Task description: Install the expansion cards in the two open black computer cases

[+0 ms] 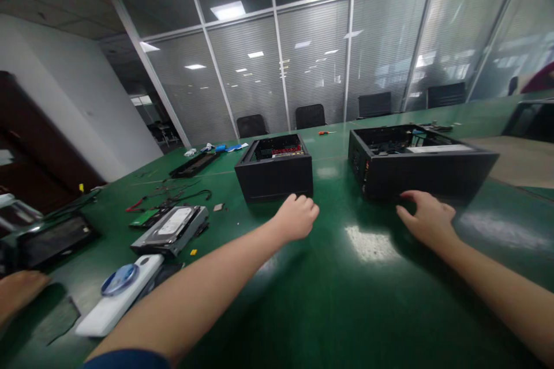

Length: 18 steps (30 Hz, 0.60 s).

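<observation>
Computer cases [277, 177] on table [329, 300]

the left arm [208, 277] stretches forward from a dark blue sleeve [127, 360], its left hand [298, 217] curled into a loose fist; the right arm [497, 282] angles inward, right hand [426, 218] spread, thumb apart from bent fingers.

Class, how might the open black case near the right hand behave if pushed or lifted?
The black case would probably hold its shape, since it looks boxy and straight-sided. It seems unlikely to roll or tip under a gentle push, being wider than tall. It might slide fairly easily, as the green table looks glossy.
</observation>
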Each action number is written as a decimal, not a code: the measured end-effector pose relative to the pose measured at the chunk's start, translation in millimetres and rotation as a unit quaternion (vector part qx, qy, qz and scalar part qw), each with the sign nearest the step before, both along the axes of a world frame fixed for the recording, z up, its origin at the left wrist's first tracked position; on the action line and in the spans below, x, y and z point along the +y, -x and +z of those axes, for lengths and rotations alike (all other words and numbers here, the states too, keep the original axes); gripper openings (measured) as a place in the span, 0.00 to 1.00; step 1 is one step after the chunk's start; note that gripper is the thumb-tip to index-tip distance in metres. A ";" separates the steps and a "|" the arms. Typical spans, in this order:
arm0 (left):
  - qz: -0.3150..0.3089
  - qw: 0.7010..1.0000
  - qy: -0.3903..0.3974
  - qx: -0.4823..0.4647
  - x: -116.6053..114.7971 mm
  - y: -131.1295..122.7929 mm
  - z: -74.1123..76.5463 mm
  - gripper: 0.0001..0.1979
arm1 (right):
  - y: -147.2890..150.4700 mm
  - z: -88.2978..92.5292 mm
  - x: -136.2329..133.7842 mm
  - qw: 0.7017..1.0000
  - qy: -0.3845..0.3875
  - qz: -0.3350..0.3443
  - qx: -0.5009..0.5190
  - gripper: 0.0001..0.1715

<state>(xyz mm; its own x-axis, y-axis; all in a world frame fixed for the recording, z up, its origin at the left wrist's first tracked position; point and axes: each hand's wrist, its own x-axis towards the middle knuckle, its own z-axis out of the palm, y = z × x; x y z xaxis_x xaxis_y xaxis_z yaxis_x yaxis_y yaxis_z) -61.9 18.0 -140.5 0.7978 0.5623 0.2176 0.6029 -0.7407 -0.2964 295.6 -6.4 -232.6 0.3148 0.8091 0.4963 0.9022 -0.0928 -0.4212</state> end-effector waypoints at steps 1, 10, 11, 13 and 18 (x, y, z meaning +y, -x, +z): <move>0.022 0.999 -0.025 -0.025 12.0 -0.9 18.3 0.13 | -3.3 -1.7 4.8 1.000 0.006 0.006 0.008 0.24; 0.299 0.943 -0.056 -0.134 127.0 59.6 76.5 0.45 | 9.4 -7.8 12.6 0.996 0.055 0.073 -0.009 0.19; 0.299 0.942 -0.062 -0.139 131.3 65.2 71.7 0.43 | 8.2 -8.5 13.4 0.996 0.057 0.075 -0.006 0.19; 0.293 0.938 -0.092 -0.161 133.7 71.0 63.8 0.40 | 5.3 -9.3 15.4 0.996 0.061 0.068 0.001 0.19; 0.297 0.930 -0.111 -0.184 119.8 68.9 62.5 0.39 | 5.0 -8.7 19.0 0.996 0.066 0.040 -0.033 0.21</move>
